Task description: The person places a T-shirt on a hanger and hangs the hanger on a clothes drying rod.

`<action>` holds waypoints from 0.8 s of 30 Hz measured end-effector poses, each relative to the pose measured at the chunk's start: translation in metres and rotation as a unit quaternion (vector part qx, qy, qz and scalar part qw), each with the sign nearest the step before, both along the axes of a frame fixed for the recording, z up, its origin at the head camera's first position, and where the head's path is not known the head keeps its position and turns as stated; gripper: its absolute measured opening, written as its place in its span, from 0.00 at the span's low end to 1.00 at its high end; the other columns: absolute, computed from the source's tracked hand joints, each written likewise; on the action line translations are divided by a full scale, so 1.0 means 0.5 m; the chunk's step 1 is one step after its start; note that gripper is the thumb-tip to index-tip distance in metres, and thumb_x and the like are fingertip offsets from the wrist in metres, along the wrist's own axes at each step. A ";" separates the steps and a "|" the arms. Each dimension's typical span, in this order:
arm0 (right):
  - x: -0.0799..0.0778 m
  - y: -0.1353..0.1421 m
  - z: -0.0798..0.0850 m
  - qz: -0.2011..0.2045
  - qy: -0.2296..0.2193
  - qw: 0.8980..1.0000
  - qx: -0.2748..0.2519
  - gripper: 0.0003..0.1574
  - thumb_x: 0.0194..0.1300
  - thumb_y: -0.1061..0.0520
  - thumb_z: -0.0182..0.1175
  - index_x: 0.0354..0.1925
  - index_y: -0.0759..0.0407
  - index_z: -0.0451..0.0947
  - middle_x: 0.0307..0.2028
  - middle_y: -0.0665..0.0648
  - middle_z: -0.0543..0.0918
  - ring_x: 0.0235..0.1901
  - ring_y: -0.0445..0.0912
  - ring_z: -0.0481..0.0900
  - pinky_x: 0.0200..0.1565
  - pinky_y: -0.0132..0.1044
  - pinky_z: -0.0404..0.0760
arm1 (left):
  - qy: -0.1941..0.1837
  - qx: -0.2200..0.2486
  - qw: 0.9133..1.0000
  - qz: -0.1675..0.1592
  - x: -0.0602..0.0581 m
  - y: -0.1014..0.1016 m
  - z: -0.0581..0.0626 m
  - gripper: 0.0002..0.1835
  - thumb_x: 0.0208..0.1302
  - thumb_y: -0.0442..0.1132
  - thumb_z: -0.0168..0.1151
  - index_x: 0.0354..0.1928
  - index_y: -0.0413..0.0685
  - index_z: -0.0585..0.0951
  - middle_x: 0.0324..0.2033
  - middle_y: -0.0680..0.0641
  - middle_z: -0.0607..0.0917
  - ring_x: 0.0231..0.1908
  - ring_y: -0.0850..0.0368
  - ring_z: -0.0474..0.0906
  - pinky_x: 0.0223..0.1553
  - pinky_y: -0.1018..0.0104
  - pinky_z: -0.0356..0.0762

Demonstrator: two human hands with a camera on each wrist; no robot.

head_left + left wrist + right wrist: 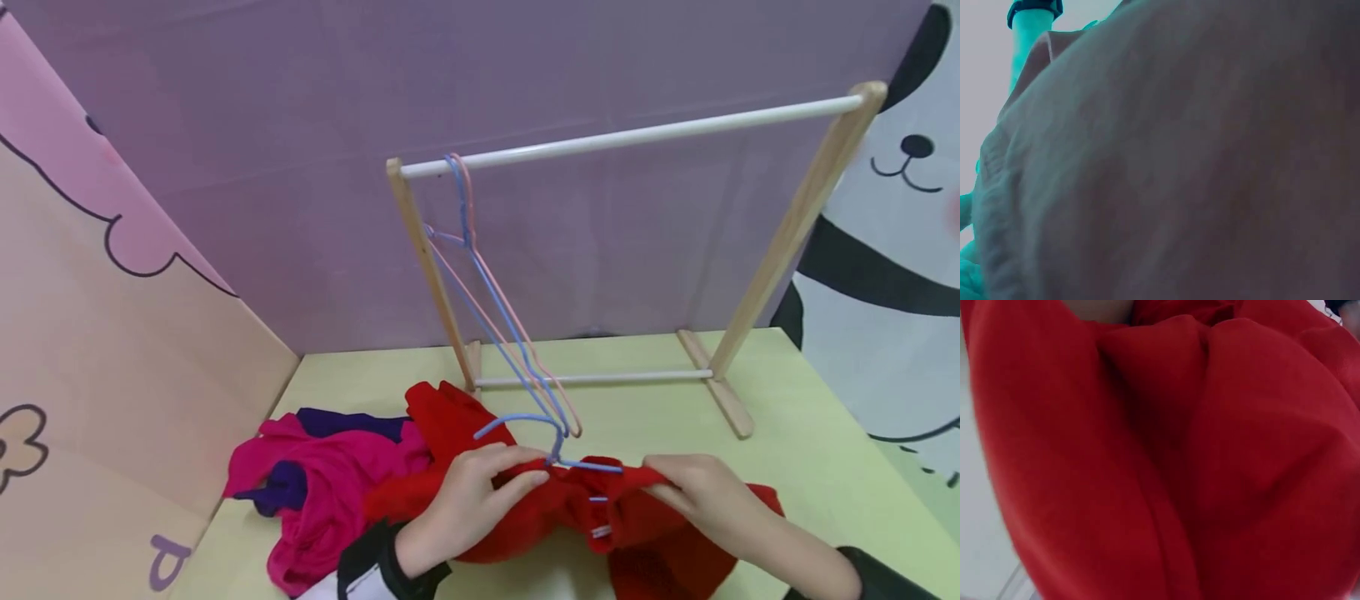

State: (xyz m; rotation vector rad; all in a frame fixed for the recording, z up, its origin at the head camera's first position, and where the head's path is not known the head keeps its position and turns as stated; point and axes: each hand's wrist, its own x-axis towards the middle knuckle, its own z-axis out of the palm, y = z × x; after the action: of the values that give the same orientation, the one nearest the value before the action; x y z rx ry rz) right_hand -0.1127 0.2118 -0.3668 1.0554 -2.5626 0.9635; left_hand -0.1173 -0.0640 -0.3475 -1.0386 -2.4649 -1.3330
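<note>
A red garment (517, 525) lies bunched at the front of the table, its neck opening toward me. A blue clothes hanger (591, 466) sits partly inside it, with the hook and part of one arm showing above the cloth. My left hand (476, 496) pinches the garment's edge just left of the hook, thumb and forefinger forward. On the other side, my right hand (705, 500) pinches the neckline and holds it out to the right. Cloth fills most of the left wrist view, and red fabric (1266, 437) covers most of the right wrist view, hiding the fingers.
A wooden rack with a white rail (637, 137) stands behind. A blue hanger (495, 287) and a pink hanger (536, 358) hang at its left end. Pink clothing (337, 475) and dark purple clothing (352, 423) lie heaped left on the yellow table (825, 467).
</note>
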 end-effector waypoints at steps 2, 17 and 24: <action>0.003 0.016 -0.003 -0.010 0.022 0.999 -0.021 0.13 0.51 0.65 0.62 0.27 0.47 0.72 0.22 0.37 0.73 0.22 0.30 0.66 0.24 0.21 0.69 | -0.009 -0.010 1.000 -0.003 0.003 -0.006 0.002 0.17 0.57 0.47 0.58 0.48 0.50 0.79 0.38 0.54 0.82 0.36 0.65 0.76 0.35 0.74 0.73; 0.059 0.170 0.045 -0.188 -0.031 0.982 0.007 0.13 0.43 0.73 0.64 0.29 0.60 0.77 0.24 0.36 0.75 0.19 0.29 0.71 0.22 0.17 0.70 | -0.025 -0.092 0.995 -0.017 0.010 -0.034 0.016 0.20 0.54 0.36 0.62 0.51 0.50 0.75 0.36 0.56 0.78 0.33 0.67 0.71 0.34 0.77 0.71; 0.085 0.231 0.058 -0.297 -0.022 0.955 0.012 0.14 0.42 0.72 0.66 0.28 0.56 0.79 0.21 0.39 0.76 0.17 0.30 0.68 0.17 0.20 0.65 | -0.017 -0.091 0.995 -0.049 0.000 -0.040 -0.005 0.14 0.54 0.35 0.62 0.45 0.46 0.78 0.32 0.56 0.78 0.33 0.69 0.71 0.35 0.77 0.71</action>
State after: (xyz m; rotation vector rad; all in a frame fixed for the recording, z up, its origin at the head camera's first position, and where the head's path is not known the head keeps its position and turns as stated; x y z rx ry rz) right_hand -0.0703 0.3273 -0.3378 0.2201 -2.6719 0.7895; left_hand -0.1175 -0.0840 -0.3499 -1.2011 -2.6322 -1.1796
